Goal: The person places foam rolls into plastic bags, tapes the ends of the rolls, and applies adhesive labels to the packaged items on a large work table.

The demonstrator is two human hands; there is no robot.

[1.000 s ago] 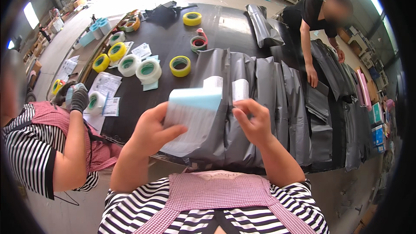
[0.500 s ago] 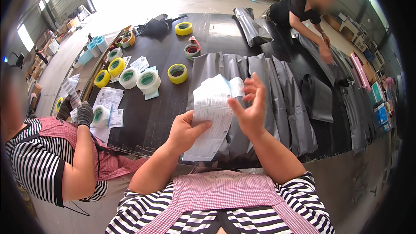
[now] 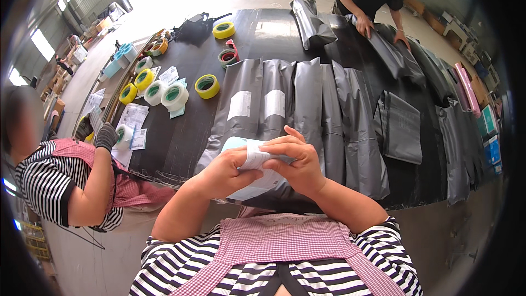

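Note:
Over the near edge of the table, my left hand grips a stack of white paper label sheets with its thumb on top. My right hand pinches the same sheets from the other side, bending their far end over. Just beyond my hands a row of grey plastic mailing bags lies side by side. On the leftmost two bags are white labels, one label on the first and another label on the second.
Tape rolls and loose label sheets lie on the black table at left. A co-worker in gloves stands at left, holding papers. Across the table, another person handles grey bags. A folded grey bag lies at right.
My right hand has come down from its raised, spread pose onto the sheets, which are now bent over. Two labelled bags are exposed to view. The person across has shifted and now handles a bag.

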